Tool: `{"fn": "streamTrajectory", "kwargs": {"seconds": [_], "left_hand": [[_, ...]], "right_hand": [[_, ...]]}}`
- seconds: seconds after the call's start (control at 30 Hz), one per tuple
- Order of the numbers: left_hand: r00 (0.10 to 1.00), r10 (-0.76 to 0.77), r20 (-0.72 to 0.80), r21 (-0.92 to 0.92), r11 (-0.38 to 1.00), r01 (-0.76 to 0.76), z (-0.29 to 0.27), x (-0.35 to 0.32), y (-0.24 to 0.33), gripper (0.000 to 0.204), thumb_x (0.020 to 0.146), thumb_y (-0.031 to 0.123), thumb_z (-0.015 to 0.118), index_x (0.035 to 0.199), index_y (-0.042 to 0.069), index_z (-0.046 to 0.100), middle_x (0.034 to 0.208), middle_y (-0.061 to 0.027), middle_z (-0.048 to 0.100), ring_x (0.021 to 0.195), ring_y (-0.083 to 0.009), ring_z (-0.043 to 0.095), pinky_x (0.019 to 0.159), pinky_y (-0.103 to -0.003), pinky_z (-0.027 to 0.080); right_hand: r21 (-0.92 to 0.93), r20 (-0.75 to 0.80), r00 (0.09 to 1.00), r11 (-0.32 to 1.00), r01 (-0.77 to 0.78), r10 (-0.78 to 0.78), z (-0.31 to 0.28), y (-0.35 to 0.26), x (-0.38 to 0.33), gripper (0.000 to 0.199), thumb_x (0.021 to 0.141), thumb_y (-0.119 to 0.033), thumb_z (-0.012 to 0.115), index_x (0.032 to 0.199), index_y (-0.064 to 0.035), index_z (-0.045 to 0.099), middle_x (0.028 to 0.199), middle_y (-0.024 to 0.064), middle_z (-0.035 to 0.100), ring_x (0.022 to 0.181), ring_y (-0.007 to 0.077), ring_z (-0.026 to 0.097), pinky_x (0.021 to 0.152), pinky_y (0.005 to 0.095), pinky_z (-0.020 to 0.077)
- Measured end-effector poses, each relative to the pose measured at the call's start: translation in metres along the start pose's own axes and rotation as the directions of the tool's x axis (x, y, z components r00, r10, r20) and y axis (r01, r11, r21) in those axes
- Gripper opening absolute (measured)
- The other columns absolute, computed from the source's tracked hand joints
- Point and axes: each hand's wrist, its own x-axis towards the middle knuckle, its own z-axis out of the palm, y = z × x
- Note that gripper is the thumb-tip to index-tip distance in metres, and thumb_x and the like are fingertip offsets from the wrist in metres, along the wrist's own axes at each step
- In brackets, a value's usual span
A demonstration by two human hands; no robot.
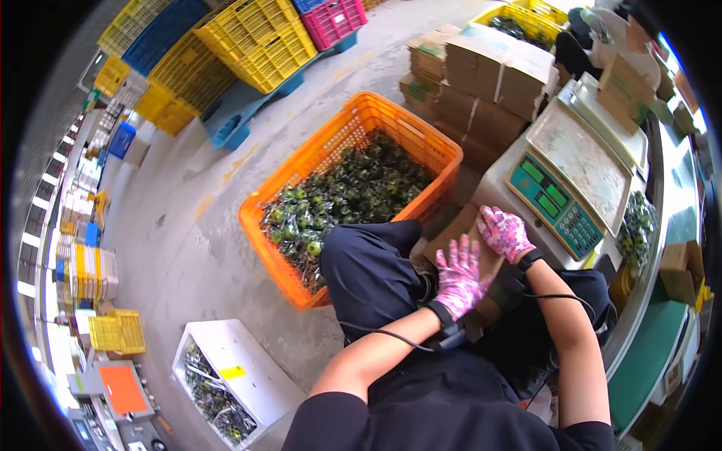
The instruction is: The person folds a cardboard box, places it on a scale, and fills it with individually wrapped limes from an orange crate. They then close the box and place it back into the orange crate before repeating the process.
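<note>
Our pink-mottled, gloved left hand point(459, 284) lies flat, fingers spread, on matte brown cardboard point(488, 261) between our trousered legs point(368, 259); our right hand point(505, 232) curls near its upper edge, whether gripping, we cannot tell. The 2 hands hide the cardboard's full shape.

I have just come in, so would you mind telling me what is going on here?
The person's pink-gloved left hand is spread over brown cardboard, with the right hand at its far side, its grip unclear. An orange crate of green items stands ahead to the left, a scale to the right.
</note>
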Motion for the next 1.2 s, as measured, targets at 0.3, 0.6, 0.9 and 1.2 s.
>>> {"fn": "streamTrajectory", "kwargs": {"seconds": [0.3, 0.6, 0.9, 1.2], "left_hand": [[0.869, -0.335, 0.364, -0.001, 0.933, 0.360, -0.032, 0.068, 0.031, 0.102, 0.076, 0.054, 0.069, 0.156, 0.025, 0.014, 0.161, -0.0170, 0.000, 0.139, -0.0415, 0.028, 0.106, -0.063, 0.028], [0.842, -0.379, -0.384, -0.670, 0.741, 0.028, -0.155, 0.062, -0.091, 0.101, 0.077, 0.045, 0.075, 0.152, 0.006, 0.019, 0.126, -0.0259, 0.049, 0.114, -0.0350, 0.053, 0.093, -0.045, 0.046], [0.186, -0.888, -0.421, -0.862, 0.329, -0.385, -0.303, -0.113, -0.301, 0.072, 0.087, 0.017, 0.068, 0.146, 0.007, 0.029, 0.129, -0.0149, 0.053, 0.109, -0.0242, 0.058, 0.094, -0.039, 0.050], [-0.022, -0.911, -0.411, -0.885, 0.405, -0.229, -0.153, -0.245, -0.345, 0.040, 0.099, 0.041, 0.045, 0.122, 0.010, 0.056, 0.117, -0.0062, 0.064, 0.103, -0.0226, 0.061, 0.088, -0.040, 0.051]], "right_hand": [[0.365, 0.175, 0.984, 0.926, -0.095, 0.032, 0.013, 0.008, 0.029, 0.038, 0.102, -0.026, 0.043, 0.135, -0.0107, 0.055, 0.134, 0.0145, 0.055, 0.127, 0.0325, 0.049, 0.109, 0.0378, 0.0353], [0.748, -0.512, 0.797, 0.624, 0.228, 0.322, -0.065, 0.012, 0.107, 0.036, 0.097, -0.014, 0.056, 0.131, -0.0026, 0.056, 0.131, 0.0092, 0.058, 0.123, 0.0198, 0.051, 0.105, 0.0321, 0.0396], [0.438, -0.010, 0.784, 0.702, 0.561, -0.620, -0.017, -0.192, 0.195, 0.043, 0.082, -0.019, 0.070, 0.122, -0.0065, 0.062, 0.125, 0.0151, 0.058, 0.119, 0.0324, 0.054, 0.102, 0.0404, 0.0434], [0.486, 0.506, -0.236, 0.047, 0.873, -0.830, 0.211, -0.392, 0.186, 0.048, 0.076, -0.055, 0.061, 0.105, -0.0173, 0.069, 0.104, 0.0049, 0.068, 0.104, 0.0298, 0.058, 0.085, 0.0425, 0.0468]]}}
